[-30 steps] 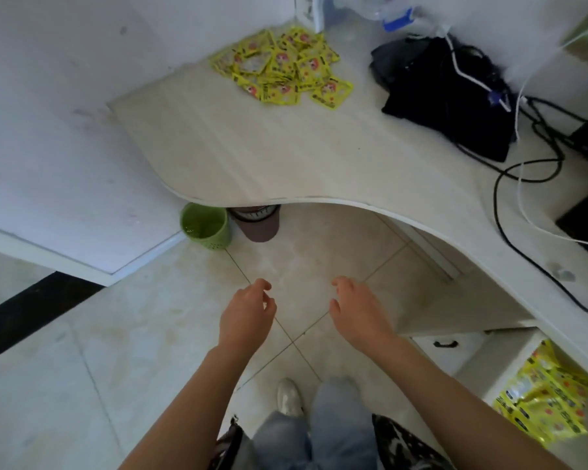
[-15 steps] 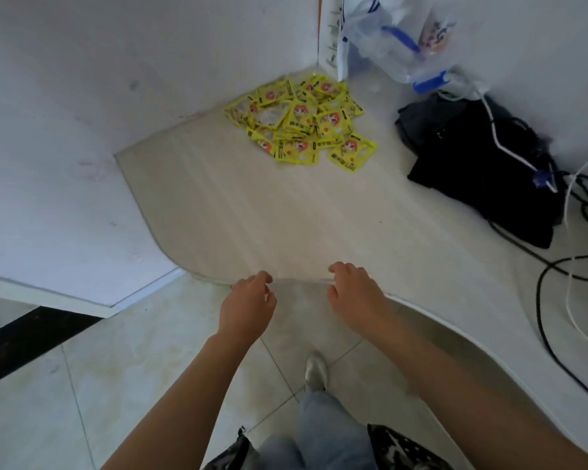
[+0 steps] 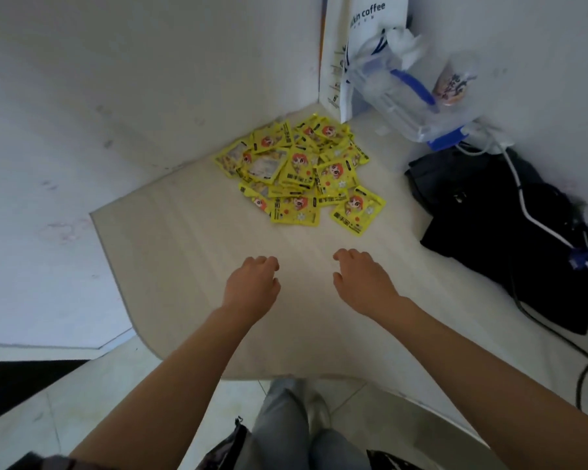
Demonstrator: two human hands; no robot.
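Note:
A heap of several small yellow sachets with a cartoon face lies in the far corner of a pale wooden desk. My left hand hovers over the desk's middle, fingers loosely curled, holding nothing. My right hand is beside it, also loosely curled and empty. Both hands are a short way in front of the heap, apart from it.
A black bag with white and black cables lies at the right. A clear plastic container with blue parts, a cup and a white coffee paper bag stand in the back corner. White walls enclose the desk on the left and behind.
The view has moved up and forward over the desk. Both hands have moved from above the floor to over the desk top, nearer the sachets.

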